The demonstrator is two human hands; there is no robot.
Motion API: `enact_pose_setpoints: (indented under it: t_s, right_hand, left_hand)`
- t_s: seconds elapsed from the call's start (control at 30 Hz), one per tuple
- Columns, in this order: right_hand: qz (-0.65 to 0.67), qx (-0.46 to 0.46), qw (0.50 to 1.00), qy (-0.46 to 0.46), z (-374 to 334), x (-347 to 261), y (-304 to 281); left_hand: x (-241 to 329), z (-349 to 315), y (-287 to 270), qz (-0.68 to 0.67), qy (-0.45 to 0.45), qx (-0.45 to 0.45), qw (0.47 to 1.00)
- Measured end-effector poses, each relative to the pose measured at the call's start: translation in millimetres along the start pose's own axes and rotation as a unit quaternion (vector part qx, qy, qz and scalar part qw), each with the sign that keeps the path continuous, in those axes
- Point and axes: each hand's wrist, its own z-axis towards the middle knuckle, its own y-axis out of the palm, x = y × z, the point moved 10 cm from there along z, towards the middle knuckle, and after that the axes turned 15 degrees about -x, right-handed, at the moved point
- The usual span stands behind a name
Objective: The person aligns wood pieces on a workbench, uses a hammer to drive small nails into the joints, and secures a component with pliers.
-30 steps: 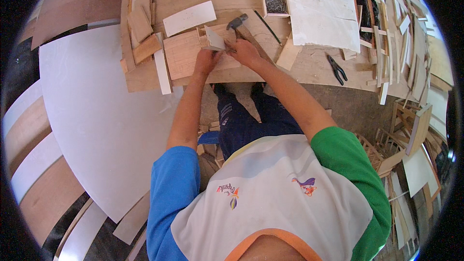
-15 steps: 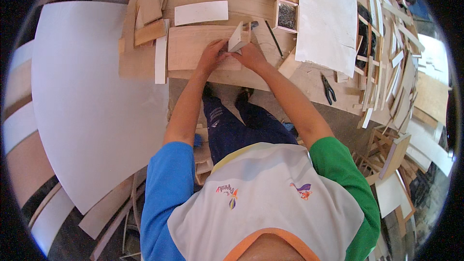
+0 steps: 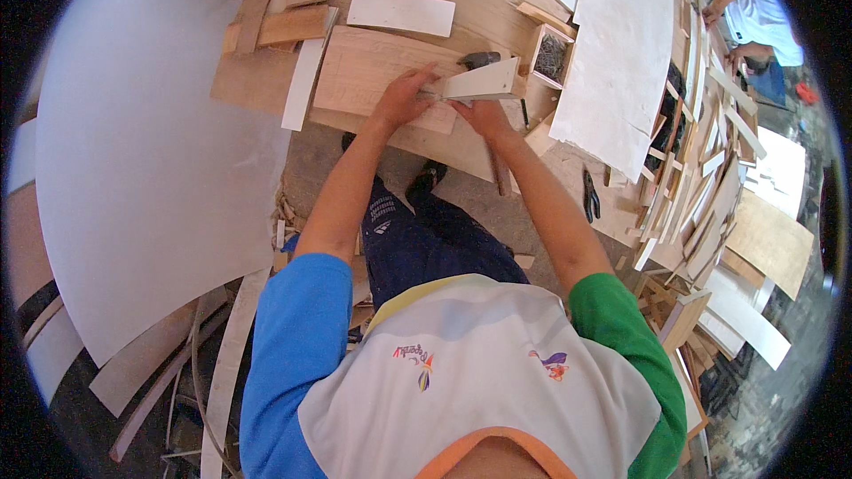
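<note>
A white-faced wooden piece (image 3: 482, 80), narrow and wedge-like from this angle, is held upright over a pale wooden board (image 3: 364, 71). My left hand (image 3: 406, 98) grips its left end, fingers closed. At its near lower edge my right hand (image 3: 484, 117) has fingers curled against it; the fingertips are partly hidden. Just beyond the piece shows the dark head of a hammer (image 3: 479, 59). A brown handle (image 3: 500, 168) sticks out on the near side of my right hand, over the table edge. Whether that hand also holds the handle is unclear.
A small wooden box of nails (image 3: 552, 55) stands right of my hands, beside a large white sheet (image 3: 612, 62). Pliers (image 3: 591, 195) lie near the table's edge. White strips (image 3: 402, 12) and wood offcuts (image 3: 297, 27) lie around. Another person (image 3: 761, 22) works far right.
The white-faced piece has turned, its long face now pointing right. The brown handle now shows below my right hand. My view has shifted, bringing the other person further into sight.
</note>
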Motion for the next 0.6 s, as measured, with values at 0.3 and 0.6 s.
enact_pose_setpoints:
  t_s: [0.3, 0.6]
  right_hand:
    - [0.009, -0.034, 0.999, 0.025, 2, 0, -2]
    - [0.028, 0.007, 0.999, 0.025, 0, 9, 10]
  left_hand:
    - [2, -1, 1, 0.028, 0.012, 0.014, 0.999]
    - [-2, 2, 4, 0.035, 0.012, 0.009, 0.999]
